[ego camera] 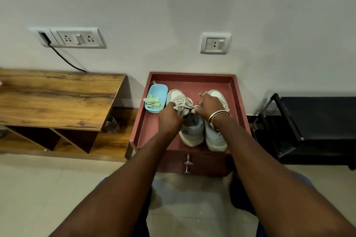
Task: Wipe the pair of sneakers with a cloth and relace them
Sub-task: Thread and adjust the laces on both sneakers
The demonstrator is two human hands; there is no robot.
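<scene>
So, both sneakers are sitting side by side on the red side table [150, 127], toes toward the wall, inside its raised rim. The loose-laced sneaker [192, 130] is the one next to the blue dish [160, 90]. The second sneaker [215, 137] is just beside it on the far side, touching or near enough.

Both hands are up at the tongue of the loose-laced one. The left hand [170, 119] has its fingers curled in, gripping a bunch of the laces [183, 102]. The right hand [209, 107] is curled too, pinching what looks like a lace end, though it's too small to tell which strand. Bangles [218, 116] on the right wrist.

The green cloth [153, 103] lies crumpled in the dish, nobody touching it. Wooden shelf unit [57, 98] off to the left, black bench [317, 121] to the right.
</scene>
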